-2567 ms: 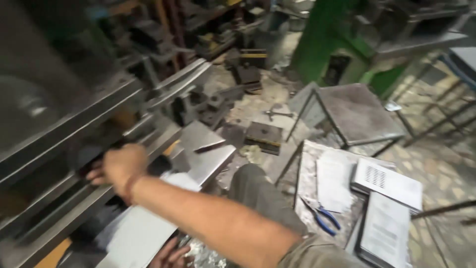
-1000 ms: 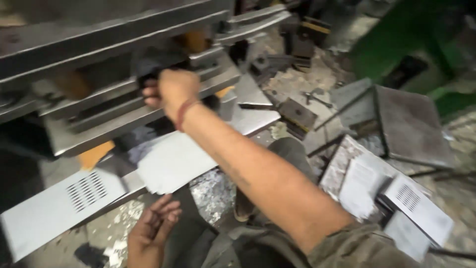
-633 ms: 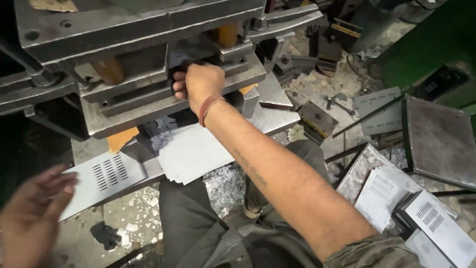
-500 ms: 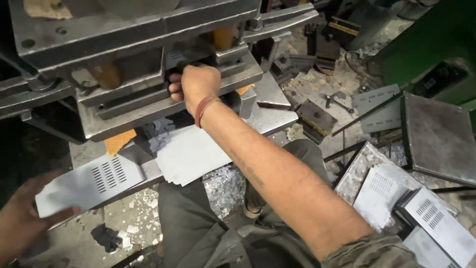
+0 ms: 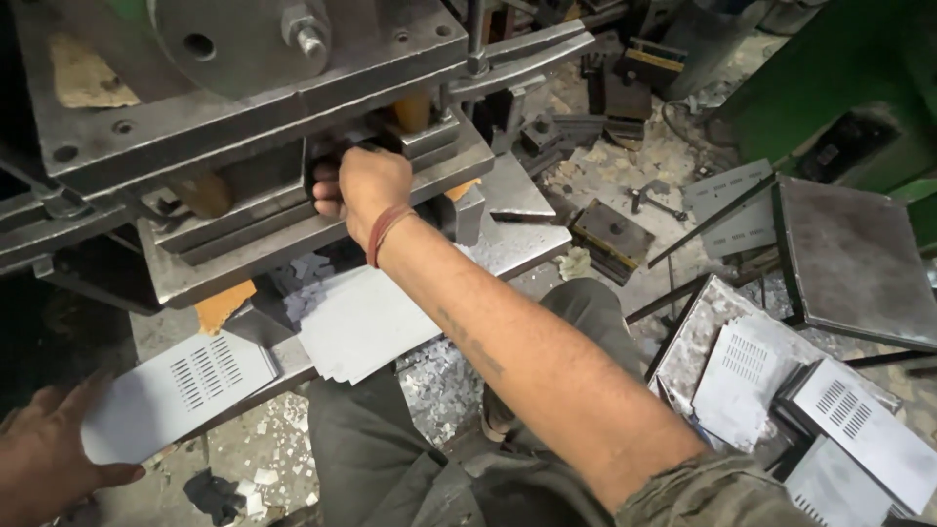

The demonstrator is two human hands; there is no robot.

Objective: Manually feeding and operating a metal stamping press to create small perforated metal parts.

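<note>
Lower left of the frame: a flat grey metal sheet [image 5: 171,395] with rows of punched slots lies tilted on the press bed, its near edge under fingertips.

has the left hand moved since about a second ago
Yes. The left hand has swung out leftward, away from the lap, and now rests on the louvred sheet below the press.
</note>
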